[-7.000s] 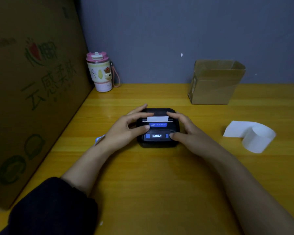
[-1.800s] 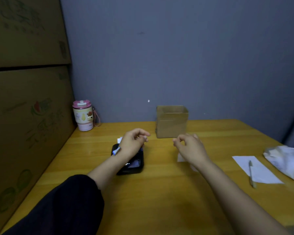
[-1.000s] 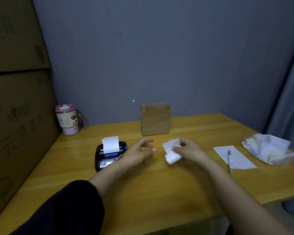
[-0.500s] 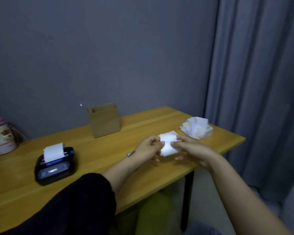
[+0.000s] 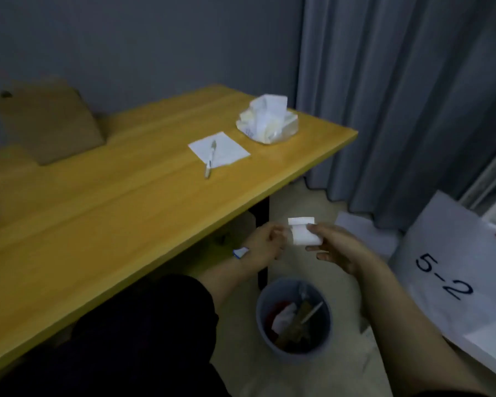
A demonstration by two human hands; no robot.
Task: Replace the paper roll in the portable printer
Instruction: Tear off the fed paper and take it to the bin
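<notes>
A small white rolled strip of paper (image 5: pixel 303 234) is held past the table's front right edge, above the floor. My right hand (image 5: pixel 338 247) pinches it between thumb and fingers. My left hand (image 5: pixel 265 242) is curled just left of the paper and touches its edge; whether it grips it I cannot tell. Below and slightly right stands a grey waste bin (image 5: pixel 294 318) with rubbish inside. The portable printer is out of view, apart from a dark blur at the left edge.
On the yellow table (image 5: pixel 112 202) lie a white sheet (image 5: pixel 226 149) with a pen (image 5: pixel 210 159), a crumpled tissue pack (image 5: pixel 266 119) and a brown cardboard box (image 5: pixel 50 124). Grey curtains (image 5: pixel 398 96) hang right. A white board (image 5: pixel 453 270) marked "5-2" leans on the floor.
My head has turned right and down. Both hands carried the paper off the table's edge to a spot above the waste bin. The printer has left the view.
</notes>
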